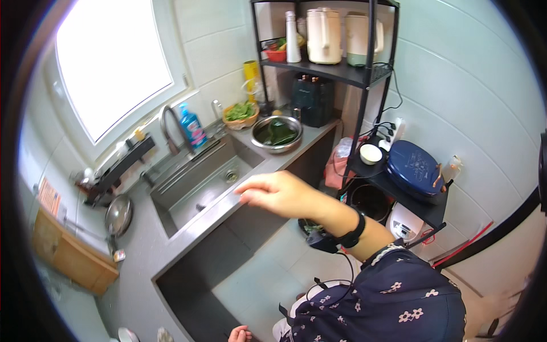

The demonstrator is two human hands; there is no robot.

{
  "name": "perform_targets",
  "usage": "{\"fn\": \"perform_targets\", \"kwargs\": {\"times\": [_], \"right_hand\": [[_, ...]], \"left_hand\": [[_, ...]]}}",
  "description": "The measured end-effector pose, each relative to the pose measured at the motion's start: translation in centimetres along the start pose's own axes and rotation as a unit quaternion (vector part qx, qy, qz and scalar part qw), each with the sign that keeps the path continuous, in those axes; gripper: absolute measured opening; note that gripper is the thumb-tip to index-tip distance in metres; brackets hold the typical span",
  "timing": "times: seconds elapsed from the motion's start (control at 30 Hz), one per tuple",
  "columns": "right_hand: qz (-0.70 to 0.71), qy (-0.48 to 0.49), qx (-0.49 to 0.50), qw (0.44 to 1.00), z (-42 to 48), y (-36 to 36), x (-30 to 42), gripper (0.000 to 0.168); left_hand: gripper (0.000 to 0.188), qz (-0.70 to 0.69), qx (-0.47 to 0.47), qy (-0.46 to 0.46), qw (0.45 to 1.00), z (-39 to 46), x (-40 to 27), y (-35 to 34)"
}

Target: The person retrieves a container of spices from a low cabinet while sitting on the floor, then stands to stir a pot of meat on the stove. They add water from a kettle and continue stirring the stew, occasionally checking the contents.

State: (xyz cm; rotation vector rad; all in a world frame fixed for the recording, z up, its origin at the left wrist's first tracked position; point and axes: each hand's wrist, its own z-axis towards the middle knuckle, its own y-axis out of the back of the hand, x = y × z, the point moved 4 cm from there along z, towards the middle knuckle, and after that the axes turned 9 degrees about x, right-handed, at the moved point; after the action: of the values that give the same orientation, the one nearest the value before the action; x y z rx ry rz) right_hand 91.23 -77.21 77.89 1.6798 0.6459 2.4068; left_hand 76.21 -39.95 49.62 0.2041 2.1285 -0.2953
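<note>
My right hand (271, 194) hangs in the air over the front edge of the counter by the steel sink (201, 188), its fingers loosely bent and the thumb a little apart, with nothing in it. A black strap with a dark device is on that forearm. Only part of my left hand (240, 334) shows at the bottom edge, fingers curled; whether it holds anything is unclear. Beyond the sink stand a steel bowl (277, 148) with dark green leaves in water, a basket (242, 124) of green leaves and a blue soap pump bottle (193, 127). A faucet (164, 124) arches over the basin.
A black shelf rack (314, 73) holds cream jugs and a dark appliance. To the right, a blue electric griddle (412, 169) and a white bowl (370, 154) rest on a low shelf. A pan (119, 216), knife rack (122, 169) and wooden board (70, 252) line the left wall.
</note>
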Motion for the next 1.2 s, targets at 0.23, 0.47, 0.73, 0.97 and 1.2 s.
{"fn": "perform_targets", "kwargs": {"times": [0.23,0.47,0.73,0.97,1.2], "right_hand": [[-0.056,-0.062,-0.233,0.969,-2.9,15.1,-4.3,0.02],[-0.01,0.168,-0.579,0.798,-7.4,33.1,-1.1,0.025],[-0.352,-0.09,-0.613,0.702,-7.8,56.9,-2.2,0.05],[-0.336,-0.145,-0.535,0.762,-3.2,69.1,-10.1,0.057],[-0.139,0.02,-0.648,0.749,-1.3,71.2,-11.6,0.018]], "left_hand": [[0.02,0.079,0.126,-0.043,0.988,14.0,-8.8,-3.6],[0.019,0.141,0.179,-0.03,0.973,25.5,-17.1,-5.1],[0.02,0.15,0.171,-0.074,0.971,32.3,-27.0,-14.4],[0.023,0.036,0.104,-0.134,0.985,33.0,-28.7,-20.9],[0.019,0.027,0.072,-0.137,0.988,31.7,-28.0,-24.8]]}}
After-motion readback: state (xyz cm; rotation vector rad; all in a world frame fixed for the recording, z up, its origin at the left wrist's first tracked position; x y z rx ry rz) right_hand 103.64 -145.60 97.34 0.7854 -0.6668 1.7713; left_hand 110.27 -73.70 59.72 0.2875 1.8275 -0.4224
